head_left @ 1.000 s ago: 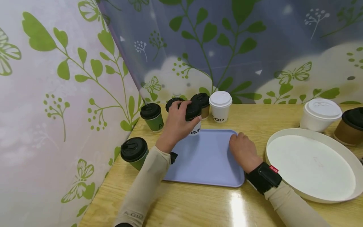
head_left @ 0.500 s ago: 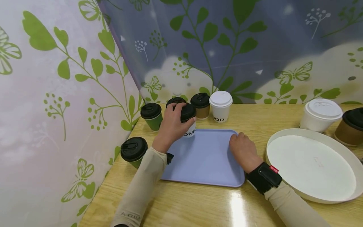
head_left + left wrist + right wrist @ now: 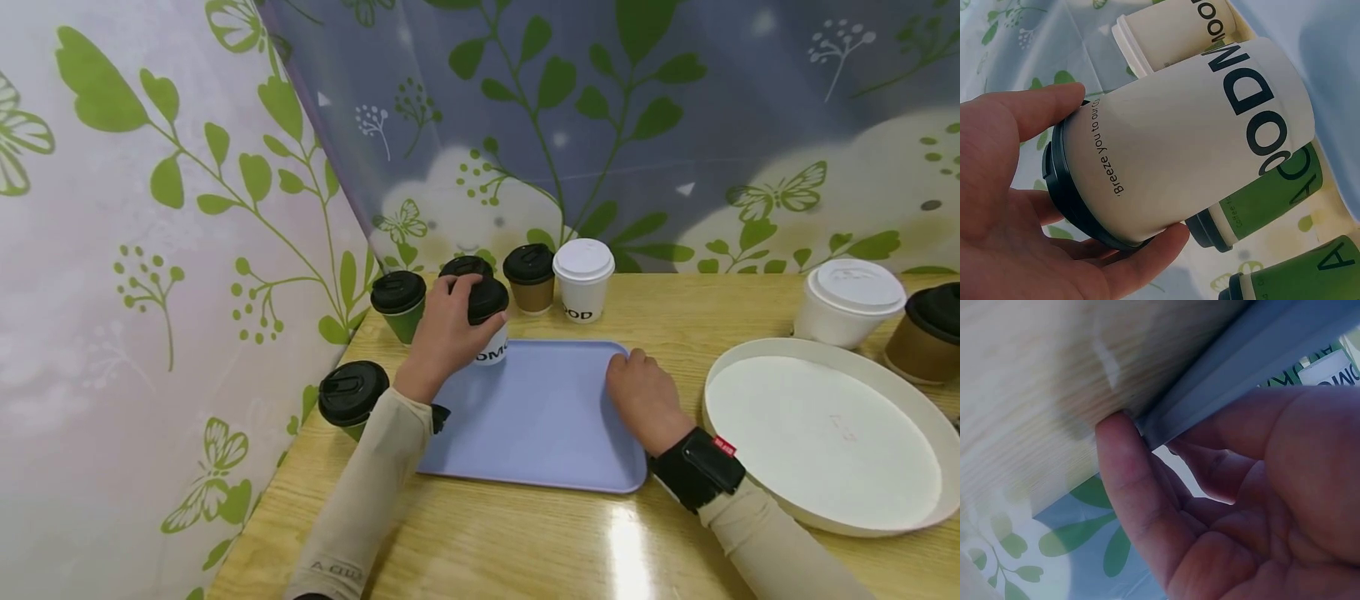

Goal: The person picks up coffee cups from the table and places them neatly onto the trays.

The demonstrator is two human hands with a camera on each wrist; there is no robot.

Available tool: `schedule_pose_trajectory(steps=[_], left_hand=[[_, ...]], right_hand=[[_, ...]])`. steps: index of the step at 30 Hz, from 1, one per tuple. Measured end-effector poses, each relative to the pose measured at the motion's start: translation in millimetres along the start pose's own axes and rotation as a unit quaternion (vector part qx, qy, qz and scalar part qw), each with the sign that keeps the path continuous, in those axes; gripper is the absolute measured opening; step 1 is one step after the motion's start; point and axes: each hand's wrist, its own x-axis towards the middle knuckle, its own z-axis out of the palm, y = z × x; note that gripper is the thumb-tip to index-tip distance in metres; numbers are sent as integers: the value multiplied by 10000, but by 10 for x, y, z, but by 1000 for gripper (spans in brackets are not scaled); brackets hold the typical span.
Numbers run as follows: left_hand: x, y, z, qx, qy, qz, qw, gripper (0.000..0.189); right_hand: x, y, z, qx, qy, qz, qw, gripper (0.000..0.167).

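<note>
In the head view my left hand (image 3: 444,337) grips a white paper cup (image 3: 492,347) by its black lid from above. The cup stands upright at the back left part of the lavender tray (image 3: 540,421); I cannot tell whether its base touches the tray. The left wrist view shows thumb and fingers around the lid of this lettered cup (image 3: 1179,140). At the tray's right edge my right hand (image 3: 647,398) holds the rim. The right wrist view has its fingers curled round the tray's edge (image 3: 1210,381), pinching it.
Behind the tray stand a black-lidded brown cup (image 3: 531,287) and a white-lidded cup (image 3: 583,283). Green cups (image 3: 399,304) (image 3: 352,396) stand at the left, near the wall. A round white tray (image 3: 825,433), a white cup (image 3: 847,304) and a brown cup (image 3: 930,342) are on the right.
My left hand has moved left and slightly nearer with the white cup, bringing the brown cup behind it into fuller view. My right hand stays on the tray's rim.
</note>
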Motion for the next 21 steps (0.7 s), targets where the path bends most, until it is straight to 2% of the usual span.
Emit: schedule_pose_trajectory(steps=[12,21], left_hand=[[-23,-76,-29,-59,-59,-247,9997,68],[-33,-114,-50,-61,-69,-264,9996,68]], right_hand=[[18,9,-17,25,-165,32,9999,11],[11,7,-17,-14,-136,4,9999,11]])
